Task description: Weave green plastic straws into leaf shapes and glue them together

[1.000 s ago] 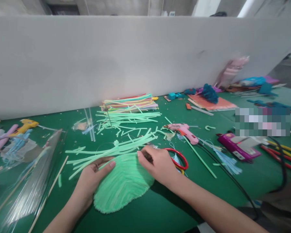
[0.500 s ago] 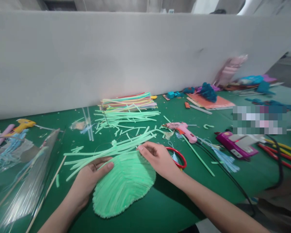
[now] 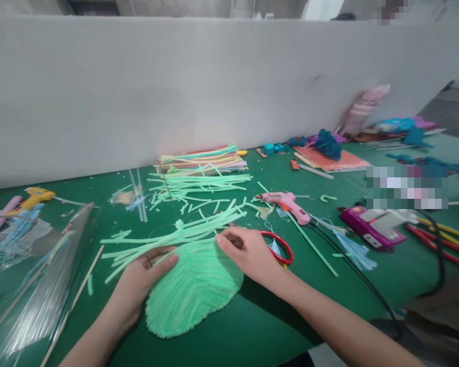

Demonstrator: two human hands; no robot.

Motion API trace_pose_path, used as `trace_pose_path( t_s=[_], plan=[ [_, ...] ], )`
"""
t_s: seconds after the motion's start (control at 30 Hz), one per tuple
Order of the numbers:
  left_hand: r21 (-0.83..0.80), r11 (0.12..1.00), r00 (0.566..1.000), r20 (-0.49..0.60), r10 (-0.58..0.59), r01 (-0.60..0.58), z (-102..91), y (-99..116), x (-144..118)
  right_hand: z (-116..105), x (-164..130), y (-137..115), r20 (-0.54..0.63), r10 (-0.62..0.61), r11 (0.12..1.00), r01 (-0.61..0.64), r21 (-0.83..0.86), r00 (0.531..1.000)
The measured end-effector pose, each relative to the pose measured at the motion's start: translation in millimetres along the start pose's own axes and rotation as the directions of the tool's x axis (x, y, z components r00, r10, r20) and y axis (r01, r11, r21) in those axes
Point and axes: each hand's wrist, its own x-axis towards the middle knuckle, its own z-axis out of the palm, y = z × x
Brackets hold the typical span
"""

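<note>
1. Green fuzzy leaf [image 3: 193,293] lying flat near the front edge of the green surface [image 3: 329,285].
2. Left hand [image 3: 141,278] pressing its left side, grip released.
3. Right hand [image 3: 248,252] pinching its upper edge beside red-handled scissors [image 3: 283,247].

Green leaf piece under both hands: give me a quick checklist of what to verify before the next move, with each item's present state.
1. Green leaf piece lies flat on the green table: ok.
2. Left hand rests on its left edge: ok.
3. Right hand touches its top edge: ok.
4. Right hand pinching a strip: cannot tell.
5. Loose green strips within reach behind the piece: ok.
6. Red ring apart from the piece: ok.
</note>
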Motion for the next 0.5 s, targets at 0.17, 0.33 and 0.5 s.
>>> trace_pose_path(
  t_s=[0.17,0.33,0.5],
  plan=[
    [-0.106,0.994,0.998,0.059,-0.011,0.017,-2.1,2.6,1.9,-2.8,-0.2,-0.3,0.000,-0.038,0.999,0.038,-0.026,0.999],
    [-0.160,0.985,0.988,0.148,-0.037,0.061,-5.8,2.8,3.9,-3.0,2.1,-1.1,0.074,0.007,0.991,-0.016,0.130,0.997],
    [-0.185,0.979,0.984,0.166,-0.056,0.087,-9.7,2.3,3.9,-2.5,2.7,2.2,0.145,0.018,0.978,-0.048,0.204,0.989]
  ],
)
